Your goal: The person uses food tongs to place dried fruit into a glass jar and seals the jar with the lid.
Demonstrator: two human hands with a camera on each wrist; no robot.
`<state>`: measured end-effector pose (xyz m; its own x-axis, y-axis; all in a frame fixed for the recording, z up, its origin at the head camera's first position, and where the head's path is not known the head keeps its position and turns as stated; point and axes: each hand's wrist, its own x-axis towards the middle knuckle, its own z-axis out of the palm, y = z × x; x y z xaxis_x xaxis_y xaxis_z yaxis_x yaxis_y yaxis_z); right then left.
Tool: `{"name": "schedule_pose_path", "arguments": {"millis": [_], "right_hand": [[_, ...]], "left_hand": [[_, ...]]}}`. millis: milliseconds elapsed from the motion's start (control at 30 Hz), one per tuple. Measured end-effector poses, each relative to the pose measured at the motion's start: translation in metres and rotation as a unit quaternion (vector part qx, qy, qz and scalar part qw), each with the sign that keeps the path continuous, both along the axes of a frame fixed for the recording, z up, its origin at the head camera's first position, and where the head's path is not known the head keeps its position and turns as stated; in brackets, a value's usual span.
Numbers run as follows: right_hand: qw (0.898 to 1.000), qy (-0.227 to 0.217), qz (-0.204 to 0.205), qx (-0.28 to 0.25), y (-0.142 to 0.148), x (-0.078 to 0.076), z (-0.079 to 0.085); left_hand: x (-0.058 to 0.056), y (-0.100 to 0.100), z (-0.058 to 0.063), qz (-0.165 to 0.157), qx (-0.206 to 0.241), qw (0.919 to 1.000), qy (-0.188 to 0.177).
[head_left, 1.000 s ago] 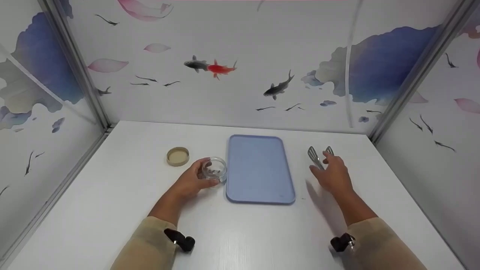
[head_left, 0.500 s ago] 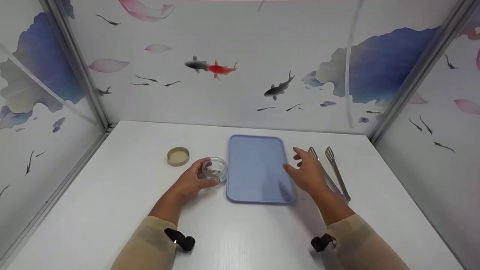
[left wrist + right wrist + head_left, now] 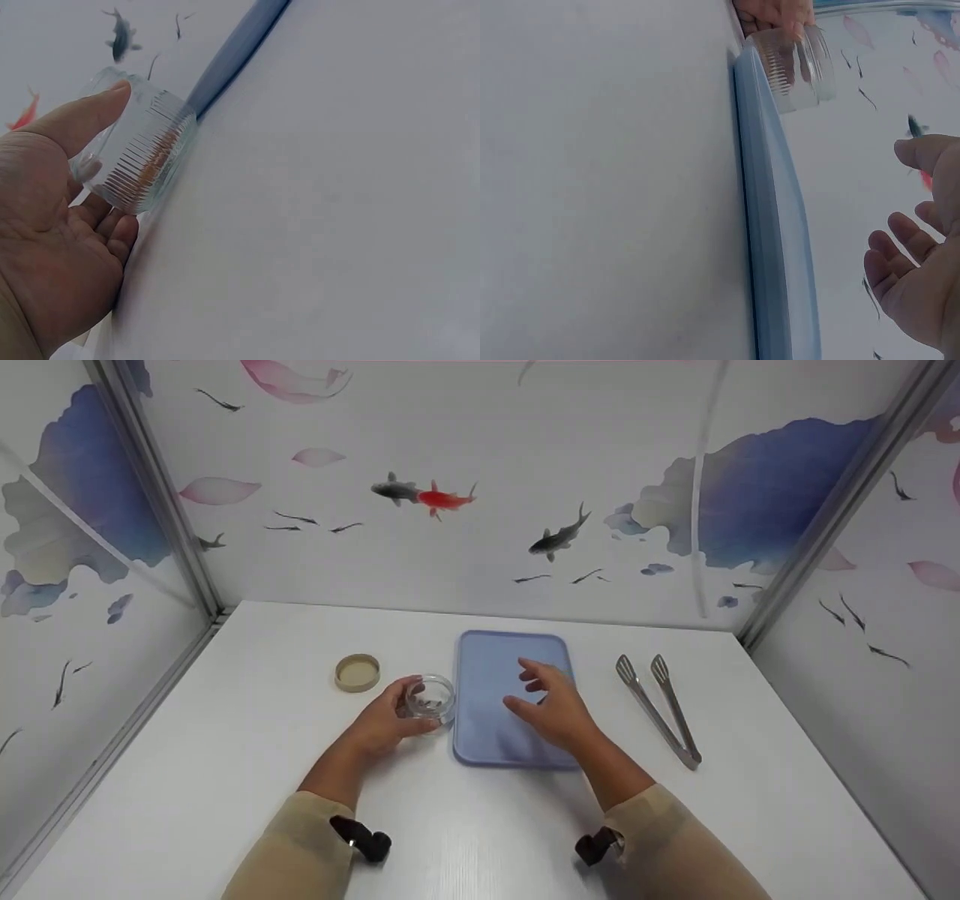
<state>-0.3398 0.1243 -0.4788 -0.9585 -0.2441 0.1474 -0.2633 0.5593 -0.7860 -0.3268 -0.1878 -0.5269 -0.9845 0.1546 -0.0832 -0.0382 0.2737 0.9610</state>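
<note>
In the head view my left hand (image 3: 381,720) holds a clear glass jar (image 3: 431,690) by its side, thumb and fingers round it. The jar stands uncovered beside the left edge of a blue tray (image 3: 484,667). Vertical ribs show on the jar's wall (image 3: 142,161) in the left wrist view; small marks at its bottom are too unclear to name. Above the tray hovers my right hand (image 3: 559,711), its fingers spread and loosely bent, holding nothing. The right wrist view also shows this hand (image 3: 922,255) apart from the jar (image 3: 799,71).
Metal tongs (image 3: 676,705) lie spread on the white table (image 3: 465,832), right of the tray. A round tan lid (image 3: 357,673) lies behind and left of the jar. Printed wall panels (image 3: 420,577) enclose the table at the back and both sides.
My right hand has moved left from over the tongs to above the tray, bringing the tongs fully into view. The tongs stay on the table. My left hand keeps its grip on the jar.
</note>
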Motion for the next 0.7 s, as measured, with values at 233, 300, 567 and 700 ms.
{"name": "schedule_pose_path", "arguments": {"millis": [233,300,567,700], "right_hand": [[0.998,-0.024,0.029,-0.041,-0.025,-0.002,-0.007],[0.998,-0.032,0.035,-0.051,-0.031,-0.003,-0.008],[0.990,-0.068,0.079,-0.094,-0.051,-0.007,-0.013],[0.982,-0.096,0.103,-0.127,-0.061,-0.010,-0.015]], "left_hand": [[0.000,-0.001,0.001,0.006,-0.017,0.9998,-0.001],[0.001,0.000,0.002,0.011,-0.021,0.9997,-0.003],[0.002,0.000,0.003,0.009,-0.011,0.9999,-0.010],[0.001,-0.003,0.003,0.002,-0.004,1.0000,-0.005]]}}
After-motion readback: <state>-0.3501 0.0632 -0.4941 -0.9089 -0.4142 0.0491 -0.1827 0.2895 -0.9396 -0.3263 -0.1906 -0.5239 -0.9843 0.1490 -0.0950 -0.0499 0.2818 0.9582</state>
